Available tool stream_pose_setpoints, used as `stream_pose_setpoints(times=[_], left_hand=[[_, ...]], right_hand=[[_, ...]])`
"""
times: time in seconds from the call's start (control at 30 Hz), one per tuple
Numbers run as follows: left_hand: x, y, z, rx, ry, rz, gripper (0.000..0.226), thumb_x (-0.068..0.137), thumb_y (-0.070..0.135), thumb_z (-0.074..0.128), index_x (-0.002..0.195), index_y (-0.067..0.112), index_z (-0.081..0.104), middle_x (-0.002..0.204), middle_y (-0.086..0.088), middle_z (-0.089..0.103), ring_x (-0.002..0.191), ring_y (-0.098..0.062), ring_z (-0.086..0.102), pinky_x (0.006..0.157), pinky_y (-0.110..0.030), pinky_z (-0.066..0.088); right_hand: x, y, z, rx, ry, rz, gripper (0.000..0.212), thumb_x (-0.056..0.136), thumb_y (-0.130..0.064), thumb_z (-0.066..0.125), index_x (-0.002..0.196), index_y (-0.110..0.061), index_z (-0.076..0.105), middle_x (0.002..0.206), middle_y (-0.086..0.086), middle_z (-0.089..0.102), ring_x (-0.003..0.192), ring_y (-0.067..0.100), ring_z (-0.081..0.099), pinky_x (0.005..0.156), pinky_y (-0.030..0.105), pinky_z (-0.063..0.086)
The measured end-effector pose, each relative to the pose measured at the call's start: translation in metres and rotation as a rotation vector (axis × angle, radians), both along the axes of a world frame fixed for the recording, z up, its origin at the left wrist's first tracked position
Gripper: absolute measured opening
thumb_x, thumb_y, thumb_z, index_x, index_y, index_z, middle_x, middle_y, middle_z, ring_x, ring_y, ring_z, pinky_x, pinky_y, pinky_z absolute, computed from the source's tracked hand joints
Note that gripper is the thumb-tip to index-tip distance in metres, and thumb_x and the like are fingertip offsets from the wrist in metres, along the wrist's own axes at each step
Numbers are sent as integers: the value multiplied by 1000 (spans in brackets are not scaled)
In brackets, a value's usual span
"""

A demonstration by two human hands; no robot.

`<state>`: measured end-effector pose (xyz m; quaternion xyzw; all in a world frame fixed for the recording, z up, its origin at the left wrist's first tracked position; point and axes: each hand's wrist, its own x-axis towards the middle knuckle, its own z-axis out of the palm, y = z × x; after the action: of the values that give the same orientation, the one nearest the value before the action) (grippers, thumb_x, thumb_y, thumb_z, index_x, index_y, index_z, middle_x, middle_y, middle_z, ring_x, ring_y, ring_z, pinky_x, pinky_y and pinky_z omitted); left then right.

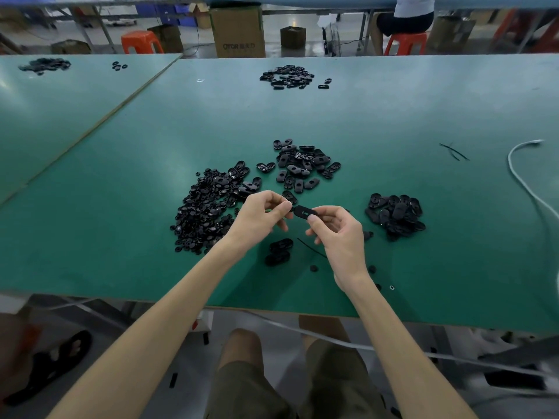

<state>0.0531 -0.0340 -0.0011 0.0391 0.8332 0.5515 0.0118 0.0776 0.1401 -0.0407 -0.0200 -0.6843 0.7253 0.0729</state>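
Knees in olive shorts (239, 388) closest to the lens, then two bare forearms reaching up over the near edge of the green table (121, 152). Holding a black oval piece (305, 212) in the air just above the tabletop, between both hands, right in the middle of three heaps. Right hand (340, 237) pinching its right end between thumb and forefinger, other fingers curled loosely underneath. Left hand (261, 214) with thumb and forefinger pinched at the left tip of the piece (on the piece itself or on some tiny part going into it, too small to tell), remaining fingers tucked in.

Looks like mid-fitting. Plenty to go wrong from here. Slack pinch, tiny bit dropped, gone for good among the pile of small round parts (202, 213) right beside the left wrist. Could also seat things crooked by pushing at an angle, or nudge the two loose ovals (279, 251) under the hands toward the table edge.

Elsewhere on the matte green top: heap of oval shells (302, 167) beyond the hands, separate heap (396, 216) off to the right, far pile (287, 77) near the back edge, white cable (520, 176) snaking down the right side. Workshop floor behind, with a cardboard box (237, 28), orange stools (140, 42) and someone seated (413, 7) at the next bench.
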Motion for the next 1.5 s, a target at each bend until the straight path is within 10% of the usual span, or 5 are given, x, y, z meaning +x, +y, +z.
stream_pose_setpoints(times=[0.5, 0.87, 1.5], left_hand=[[9, 11, -3, 235, -24, 65, 4, 99, 10, 66, 100, 6, 66, 90, -5, 78, 69, -17, 74, 58, -23, 50], [9, 12, -6, -38, 109, 14, 5, 92, 19, 77, 91, 20, 73, 96, 5, 75, 85, -16, 73, 81, -38, 60], [9, 13, -12, 19, 161, -11, 13, 90, 2, 75, 86, 13, 69, 85, 3, 71, 73, -19, 71, 67, -32, 57]], right_hand=[[2, 0, 2, -38, -2, -15, 10, 94, -7, 75, 99, -9, 67, 80, -1, 75, 69, 15, 73, 57, 22, 53], [2, 1, 0, -23, 21, 21, 10, 95, -8, 74, 101, -15, 71, 82, -4, 74, 68, 13, 69, 60, 23, 52], [3, -1, 3, 38, 13, 69, 11, 95, -5, 73, 97, -16, 71, 83, -2, 74, 65, 13, 70, 57, 23, 50]])
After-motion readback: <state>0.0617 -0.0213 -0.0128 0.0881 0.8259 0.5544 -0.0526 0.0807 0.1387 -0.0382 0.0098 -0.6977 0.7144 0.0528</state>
